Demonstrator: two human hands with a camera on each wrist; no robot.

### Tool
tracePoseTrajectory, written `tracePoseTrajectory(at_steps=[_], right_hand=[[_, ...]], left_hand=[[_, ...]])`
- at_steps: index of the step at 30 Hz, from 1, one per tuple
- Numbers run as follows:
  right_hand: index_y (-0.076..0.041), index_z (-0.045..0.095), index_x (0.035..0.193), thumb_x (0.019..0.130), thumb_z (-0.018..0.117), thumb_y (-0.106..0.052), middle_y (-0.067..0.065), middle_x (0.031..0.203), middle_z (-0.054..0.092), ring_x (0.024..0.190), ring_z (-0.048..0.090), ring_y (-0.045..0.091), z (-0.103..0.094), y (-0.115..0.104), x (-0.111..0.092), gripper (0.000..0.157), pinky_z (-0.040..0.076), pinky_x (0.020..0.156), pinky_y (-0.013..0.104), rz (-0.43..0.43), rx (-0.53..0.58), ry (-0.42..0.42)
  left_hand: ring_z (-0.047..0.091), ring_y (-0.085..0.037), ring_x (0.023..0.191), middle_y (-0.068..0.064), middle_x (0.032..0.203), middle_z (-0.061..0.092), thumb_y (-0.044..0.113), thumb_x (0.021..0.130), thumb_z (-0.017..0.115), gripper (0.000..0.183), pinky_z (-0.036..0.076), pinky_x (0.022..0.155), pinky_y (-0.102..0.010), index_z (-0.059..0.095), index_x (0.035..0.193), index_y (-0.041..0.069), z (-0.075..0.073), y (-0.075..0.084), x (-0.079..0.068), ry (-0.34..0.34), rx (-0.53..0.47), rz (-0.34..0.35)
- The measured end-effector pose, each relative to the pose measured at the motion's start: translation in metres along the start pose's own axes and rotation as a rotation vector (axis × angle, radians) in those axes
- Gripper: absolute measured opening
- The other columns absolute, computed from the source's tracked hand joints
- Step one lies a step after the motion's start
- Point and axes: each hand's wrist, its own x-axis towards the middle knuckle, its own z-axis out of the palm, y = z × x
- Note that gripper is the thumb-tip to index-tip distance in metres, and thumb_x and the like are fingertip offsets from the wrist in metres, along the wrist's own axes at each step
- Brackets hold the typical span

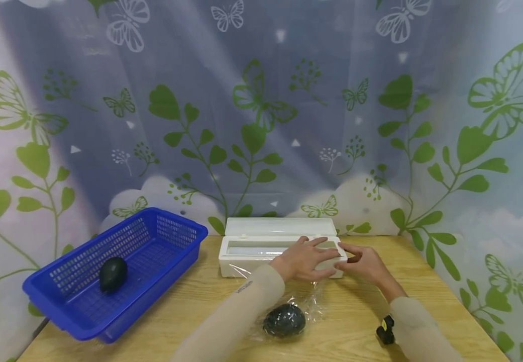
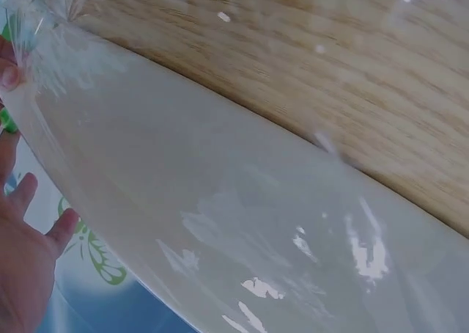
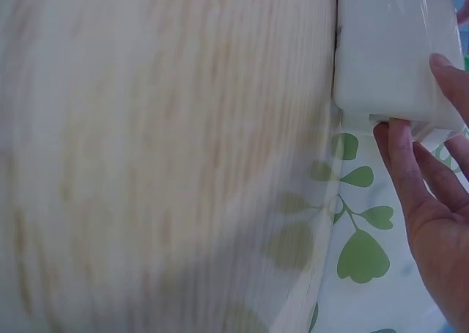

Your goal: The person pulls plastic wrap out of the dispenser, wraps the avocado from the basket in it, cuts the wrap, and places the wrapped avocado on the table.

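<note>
A white cling film dispenser (image 1: pixel 243 266) stands at the back of the table, its lid (image 1: pixel 279 227) raised. My left hand (image 1: pixel 306 259) lies across the right part of its top, fingers spread. At the dispenser's right end, my right hand (image 1: pixel 365 264) grips the corner; in the right wrist view its thumb is on the front face and its fingers (image 3: pixel 407 164) are at the end. Clear cling film (image 2: pixel 212 230) hangs over the front and runs down to the table. Nearer me, a dark green avocado (image 1: pixel 285 321) lies under the film.
To the left stands a blue plastic basket (image 1: pixel 152 301) with perforated sides, holding another dark avocado (image 1: pixel 113 275). A small black device (image 1: pixel 385 330) is beside my right sleeve. Behind the wooden table (image 1: pixel 342 327) hangs a patterned curtain (image 1: pixel 261 151).
</note>
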Motion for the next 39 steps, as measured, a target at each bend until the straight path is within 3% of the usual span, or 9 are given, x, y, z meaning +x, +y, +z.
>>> tracePoseTrajectory(at_steps=[10,18,21,35,39], right_hand=[[-0.004,0.052,0.149,0.089,0.082,-0.032,0.033,0.147,0.052,0.105,0.075,0.032,-0.001,0.001,0.003,0.073,0.064,0.081,0.037,-0.008,-0.040,0.007],[-0.002,0.053,0.148,0.088,0.084,-0.027,0.034,0.133,0.063,0.101,0.076,0.031,-0.003,-0.003,-0.001,0.072,0.062,0.074,0.029,0.014,-0.036,0.022],[0.000,0.053,0.147,0.088,0.084,-0.025,0.035,0.136,0.060,0.101,0.076,0.033,-0.002,-0.003,-0.001,0.071,0.062,0.074,0.029,-0.003,-0.024,0.021],[-0.004,0.054,0.149,0.087,0.084,-0.030,0.033,0.143,0.057,0.106,0.074,0.033,-0.002,0.001,0.002,0.073,0.058,0.075,0.021,0.009,-0.061,0.023],[-0.005,0.054,0.149,0.087,0.084,-0.029,0.032,0.143,0.057,0.106,0.075,0.032,0.000,0.002,0.003,0.073,0.058,0.075,0.021,0.015,-0.054,0.018]], left_hand=[[0.016,-0.018,0.162,0.018,0.158,0.046,0.057,0.108,0.030,0.057,0.028,0.126,-0.056,0.037,0.160,0.035,0.004,-0.001,-0.003,0.023,0.104,-0.011],[0.018,-0.020,0.162,0.022,0.160,0.043,0.057,0.107,0.036,0.057,0.029,0.125,-0.056,0.038,0.159,0.036,0.006,-0.015,-0.027,0.044,0.166,-0.014],[0.017,-0.020,0.162,0.021,0.161,0.040,0.057,0.106,0.037,0.058,0.029,0.126,-0.057,0.035,0.160,0.036,0.007,-0.021,-0.037,0.045,0.167,-0.015],[0.040,-0.023,0.150,0.017,0.150,0.057,0.052,0.105,0.045,0.051,0.032,0.122,-0.053,0.050,0.152,0.034,0.015,-0.046,-0.077,0.170,0.137,-0.021],[0.043,-0.023,0.146,0.014,0.150,0.058,0.048,0.105,0.047,0.051,0.032,0.121,-0.053,0.049,0.153,0.032,0.016,-0.050,-0.088,0.168,0.102,-0.030]])
